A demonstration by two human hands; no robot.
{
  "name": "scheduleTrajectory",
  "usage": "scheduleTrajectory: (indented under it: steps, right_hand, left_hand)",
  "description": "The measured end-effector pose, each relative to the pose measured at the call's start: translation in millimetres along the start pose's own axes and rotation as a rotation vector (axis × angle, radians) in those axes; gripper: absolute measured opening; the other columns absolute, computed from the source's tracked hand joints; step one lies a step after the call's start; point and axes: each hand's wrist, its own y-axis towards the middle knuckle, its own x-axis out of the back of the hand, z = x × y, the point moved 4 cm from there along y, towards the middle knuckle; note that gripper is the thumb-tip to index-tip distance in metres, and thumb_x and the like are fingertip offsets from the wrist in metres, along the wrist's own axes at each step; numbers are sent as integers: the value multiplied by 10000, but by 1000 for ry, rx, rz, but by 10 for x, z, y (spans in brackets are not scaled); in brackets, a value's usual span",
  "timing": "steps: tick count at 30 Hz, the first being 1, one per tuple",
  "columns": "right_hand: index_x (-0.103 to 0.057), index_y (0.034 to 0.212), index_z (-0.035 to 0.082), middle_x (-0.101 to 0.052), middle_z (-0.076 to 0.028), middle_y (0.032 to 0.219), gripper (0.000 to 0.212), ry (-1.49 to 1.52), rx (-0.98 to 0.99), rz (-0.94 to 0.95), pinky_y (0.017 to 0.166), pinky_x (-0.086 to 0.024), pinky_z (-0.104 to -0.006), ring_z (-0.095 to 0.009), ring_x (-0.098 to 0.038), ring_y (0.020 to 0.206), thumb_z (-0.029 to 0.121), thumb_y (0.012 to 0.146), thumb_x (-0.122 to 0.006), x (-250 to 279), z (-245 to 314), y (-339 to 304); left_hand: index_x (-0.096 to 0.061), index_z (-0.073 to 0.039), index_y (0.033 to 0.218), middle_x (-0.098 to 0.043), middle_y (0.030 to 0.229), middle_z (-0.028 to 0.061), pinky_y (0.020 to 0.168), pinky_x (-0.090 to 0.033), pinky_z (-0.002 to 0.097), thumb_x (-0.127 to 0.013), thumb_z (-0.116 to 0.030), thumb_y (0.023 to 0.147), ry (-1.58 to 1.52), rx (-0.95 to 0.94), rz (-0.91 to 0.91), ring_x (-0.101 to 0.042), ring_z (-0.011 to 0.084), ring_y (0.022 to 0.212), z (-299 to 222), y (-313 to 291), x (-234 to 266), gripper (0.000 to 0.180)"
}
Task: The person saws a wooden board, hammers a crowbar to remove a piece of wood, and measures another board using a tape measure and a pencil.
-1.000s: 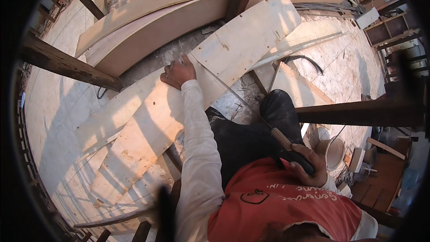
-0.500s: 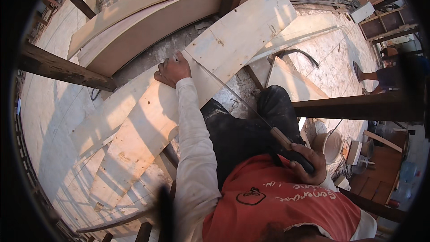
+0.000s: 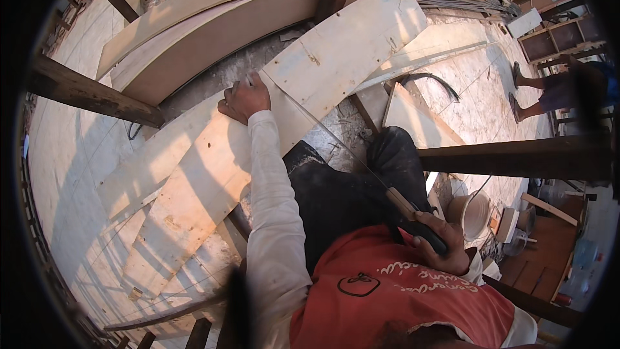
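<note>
A long pale plywood board [image 3: 194, 178] lies at a slant in front of me, its far part [image 3: 349, 42] reaching to the upper right. Across it runs the thin blade of a handsaw [image 3: 336, 139], lying along a line that parts the board's near and far lengths. My right hand [image 3: 445, 245] is wrapped round the saw's dark handle, close to my red shirt. My left hand [image 3: 245, 98] has its fingers curled at the board's far edge, just left of the blade's tip. How deep the blade sits in the wood, I cannot tell.
Long curved plywood strips [image 3: 226, 42] stand beyond the board. A dark wooden post [image 3: 97, 94] is at the left, another beam [image 3: 516, 157] at the right. More boards [image 3: 420, 119] and a bucket [image 3: 475, 213] lie rightward. A person's legs [image 3: 533, 97] show at far right.
The saw's handle has shifted slightly back toward me. My left hand stays at the board's edge, a little further left in the picture. More of the other person's legs shows at right.
</note>
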Motion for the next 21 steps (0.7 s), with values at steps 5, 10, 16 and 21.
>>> scheduleTrajectory:
  steps: [5,10,16,21]
  right_hand:
    - [-585,1318,5,-717,-190,1134,437,88,74,-100,740,-545,-326,-231,-733,851,112,912,-707,-741,-318,1449]
    - [-566,1352,52,-722,-201,1116,474,118,52,-54,822,-573,-359,-314,-740,936,150,912,-714,-525,-160,982]
    - [-565,1356,51,-718,-183,1167,503,52,55,-72,888,-572,-369,-308,-732,1026,45,881,-730,-227,-130,190]
    - [-569,1355,41,-714,-191,1136,487,86,34,-69,833,-547,-305,-200,-729,968,106,900,-730,-826,-265,1735]
  left_hand:
    - [-794,-111,1004,-756,957,133,1006,-391,416,-572,-409,928,60,-65,-47,-639,320,1020,-51,28,77,379]
    - [-793,-99,1004,-753,962,151,1027,-388,431,-560,-406,927,78,11,10,-639,328,1045,199,95,79,393]
    - [-791,-79,1009,-753,987,158,1041,-380,432,-557,-407,930,62,-5,76,-635,322,1083,-36,15,128,412]
    - [-787,-65,1022,-749,1004,178,1064,-356,443,-561,-429,933,62,26,119,-630,325,1096,-80,42,148,438]
